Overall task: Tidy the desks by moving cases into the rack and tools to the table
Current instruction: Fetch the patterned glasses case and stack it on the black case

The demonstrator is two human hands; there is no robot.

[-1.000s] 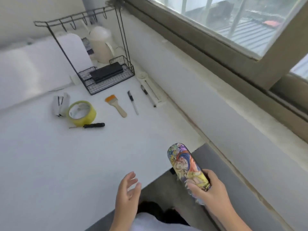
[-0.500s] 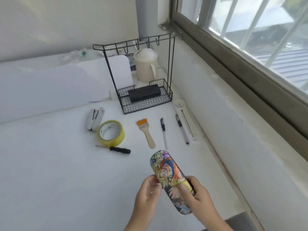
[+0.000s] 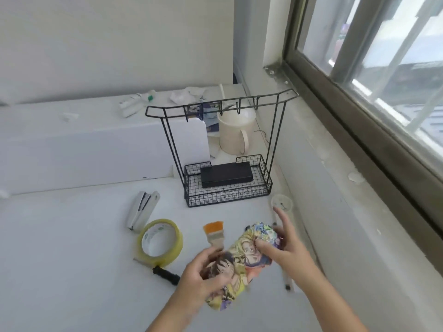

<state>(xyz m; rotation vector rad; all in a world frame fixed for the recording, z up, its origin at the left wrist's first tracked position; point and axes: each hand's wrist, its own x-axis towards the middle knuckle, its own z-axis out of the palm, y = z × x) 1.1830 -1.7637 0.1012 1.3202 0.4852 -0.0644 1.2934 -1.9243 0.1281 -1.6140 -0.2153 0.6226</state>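
Note:
A colourful cartoon-printed case (image 3: 242, 262) hangs above the white table, held between both hands. My left hand (image 3: 199, 276) grips its near end. My right hand (image 3: 285, 248) presses on its far end with some fingers spread. Beyond it stands a black wire rack (image 3: 227, 188) whose basket holds a black case (image 3: 226, 174). On the table lie a yellow tape roll (image 3: 160, 242), a white stapler (image 3: 142, 209), an orange-bristled brush (image 3: 214, 233) and a black-handled screwdriver (image 3: 165, 274), all left of the held case.
A cream jug (image 3: 236, 134) stands behind the rack. A white board (image 3: 96, 149) leans at the back. A white ruler-like tool (image 3: 282, 204) lies along the wall on the right, partly behind my right hand. The window ledge (image 3: 359, 164) runs along the right.
The view has come closer to the rack. The printed case has moved forward over the tools and turned, and my left hand now grips its near end.

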